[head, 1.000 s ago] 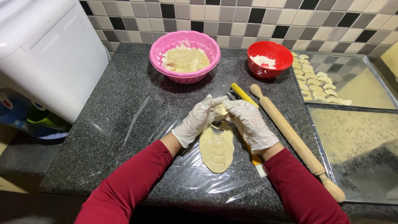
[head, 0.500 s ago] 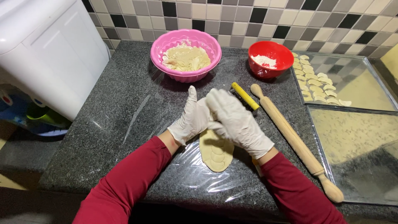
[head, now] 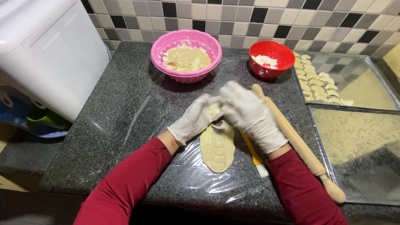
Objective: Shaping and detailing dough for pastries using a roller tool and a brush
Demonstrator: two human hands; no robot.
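White-gloved, my left hand (head: 192, 121) and right hand (head: 250, 114) pinch a small dough piece (head: 214, 110) above the dough strip (head: 216, 146) on the counter (head: 116, 112); filled dumplings (head: 314, 81) line one tray (head: 366, 89), several rounds left.

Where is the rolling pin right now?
The rolling pin lies diagonally on the counter, just right of the right hand, beside the trays.
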